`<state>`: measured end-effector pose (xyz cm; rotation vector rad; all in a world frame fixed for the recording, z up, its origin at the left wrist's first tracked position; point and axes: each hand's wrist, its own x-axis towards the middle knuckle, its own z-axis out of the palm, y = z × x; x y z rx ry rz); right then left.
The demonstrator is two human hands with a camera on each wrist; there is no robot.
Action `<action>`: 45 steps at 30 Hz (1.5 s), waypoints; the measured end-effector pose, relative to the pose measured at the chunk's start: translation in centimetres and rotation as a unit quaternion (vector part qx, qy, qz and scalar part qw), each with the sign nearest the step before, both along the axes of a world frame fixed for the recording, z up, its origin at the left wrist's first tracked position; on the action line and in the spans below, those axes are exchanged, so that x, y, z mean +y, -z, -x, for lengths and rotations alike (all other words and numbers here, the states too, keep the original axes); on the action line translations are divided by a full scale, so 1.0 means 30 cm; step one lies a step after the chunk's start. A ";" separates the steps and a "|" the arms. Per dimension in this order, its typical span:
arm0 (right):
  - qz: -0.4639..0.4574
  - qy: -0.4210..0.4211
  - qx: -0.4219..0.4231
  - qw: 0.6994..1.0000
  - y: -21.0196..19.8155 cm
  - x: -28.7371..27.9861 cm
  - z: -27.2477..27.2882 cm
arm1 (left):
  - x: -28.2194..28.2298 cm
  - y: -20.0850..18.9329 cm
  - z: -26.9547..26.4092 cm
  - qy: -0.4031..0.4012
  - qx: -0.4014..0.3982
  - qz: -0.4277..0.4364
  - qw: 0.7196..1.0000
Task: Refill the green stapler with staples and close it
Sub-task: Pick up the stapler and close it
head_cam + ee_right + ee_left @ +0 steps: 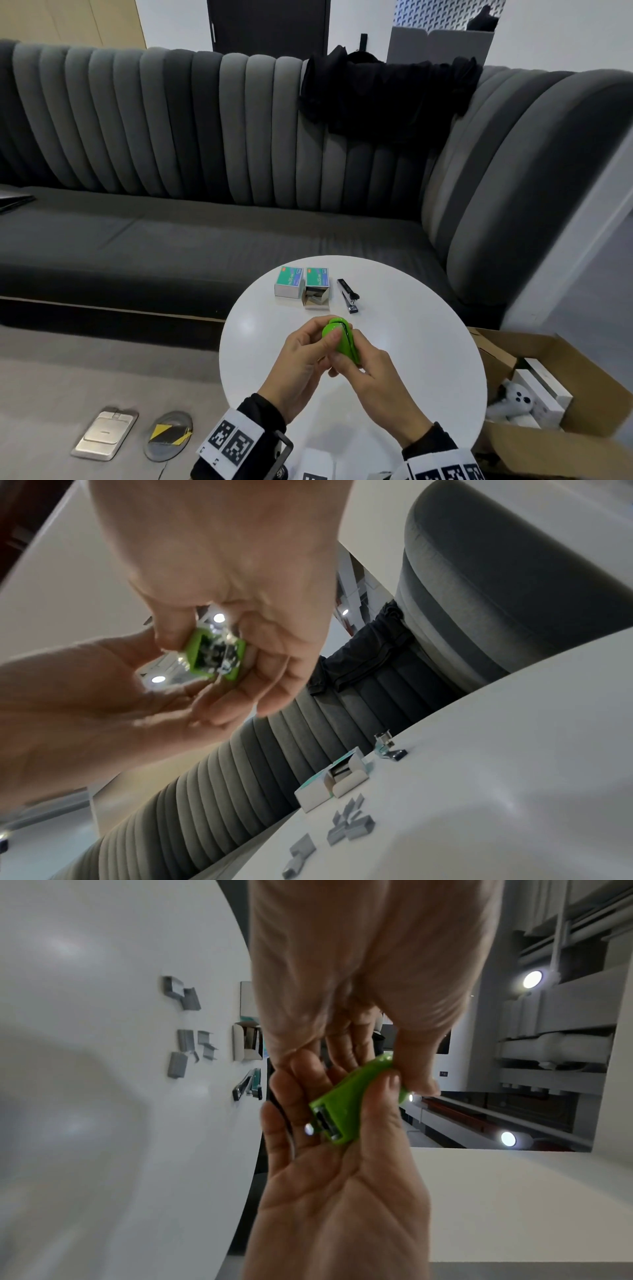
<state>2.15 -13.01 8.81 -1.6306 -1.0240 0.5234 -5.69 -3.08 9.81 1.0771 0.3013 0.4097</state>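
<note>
your left hand (301,356) and right hand (370,373) both grip the green stapler (340,339) above the white tabletop (411,342); loose staples (183,1047) lie beneath, near the open staple box (317,289).

— How many staplers do you count?
— Two: the green stapler (339,339) held in both your hands, and one black stapler (348,295) beyond your grip.
— And boxes?
— Two staple boxes (289,281) (317,287), past your fingers, side by side. Several loose staple strips (186,1042); you can't count them exactly.
</note>
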 end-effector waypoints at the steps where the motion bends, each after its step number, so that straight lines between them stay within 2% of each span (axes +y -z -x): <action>1: 0.011 -0.015 0.017 1.000 0.004 0.000 -0.006 | 0.003 0.003 0.001 0.004 0.008 0.001 1.000; 6: 0.051 -0.079 0.157 0.983 0.010 -0.002 -0.029 | 0.014 0.031 0.004 0.027 0.028 0.029 0.999; 10: 0.003 -0.092 0.297 0.950 0.012 -0.010 -0.040 | 0.020 0.050 0.006 0.028 0.013 0.055 0.998; 12: -0.014 -0.087 0.326 0.941 0.009 -0.012 -0.042 | 0.027 0.063 0.004 0.010 0.011 0.062 0.998; 15: 0.014 -0.059 0.280 0.958 0.013 -0.003 -0.038 | 0.033 0.085 -0.013 -0.018 0.018 0.070 0.997; 19: 0.086 0.015 0.140 0.986 0.028 0.031 -0.043 | 0.040 0.116 -0.049 -0.054 0.044 0.090 0.993; 23: 0.122 0.079 0.040 0.989 0.055 0.046 -0.073 | 0.038 0.134 -0.071 -0.046 0.057 0.129 0.989; 26: 0.123 0.120 -0.012 0.985 0.065 0.040 -0.085 | 0.028 0.153 -0.076 -0.025 0.071 0.123 0.990; 31: 0.133 0.126 -0.038 0.982 0.073 0.035 -0.089 | 0.007 0.167 -0.076 -0.034 0.068 0.065 0.995; 37: 0.119 0.145 -0.069 0.980 0.097 0.027 -0.079 | 0.000 0.166 -0.086 -0.058 0.100 -0.077 0.990; 45: 0.026 0.190 -0.001 0.981 0.096 0.024 -0.048 | -0.013 0.140 -0.091 -0.067 0.073 -0.107 0.989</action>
